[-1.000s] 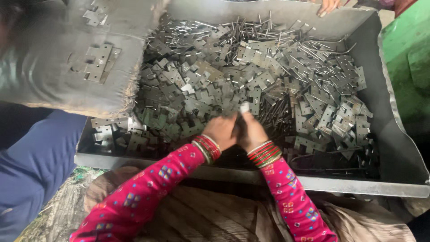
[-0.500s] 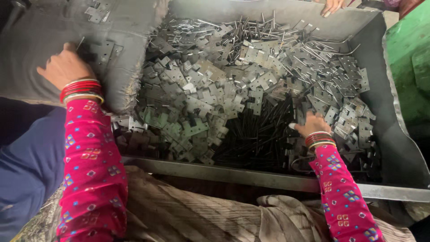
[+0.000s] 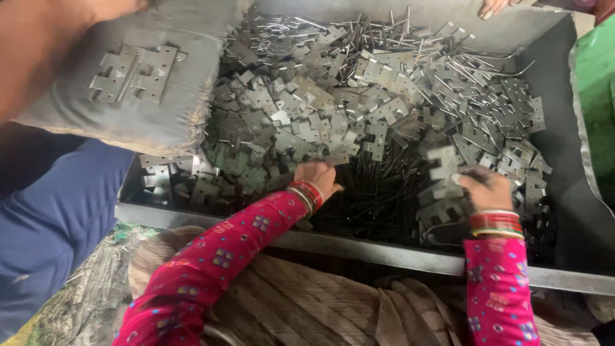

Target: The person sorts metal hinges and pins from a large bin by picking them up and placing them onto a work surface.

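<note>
A big grey metal tray [image 3: 410, 256] holds a heap of flat grey hinge plates [image 3: 333, 115] and thin metal pins [image 3: 378, 192]. My left hand [image 3: 317, 178] reaches into the heap near the tray's front. Its fingers are curled down among plates and dark pins, and the fingertips are hidden. My right hand [image 3: 483, 191] is further right, gripping a single hinge plate [image 3: 445, 170] raised a little above the heap and blurred. Both wrists wear red bangles over pink patterned sleeves.
A grey padded sack [image 3: 128, 122] at the upper left carries two joined hinges [image 3: 134, 74]. Another person's arm [image 3: 38, 51] and blue clothing [image 3: 57, 218] are at the left. A different hand [image 3: 496, 6] rests on the tray's far rim. A green object [image 3: 599, 90] stands at the right.
My left hand has come back from the sack at the left to the tray's middle. My right hand has shifted left and lifted one hinge plate.
</note>
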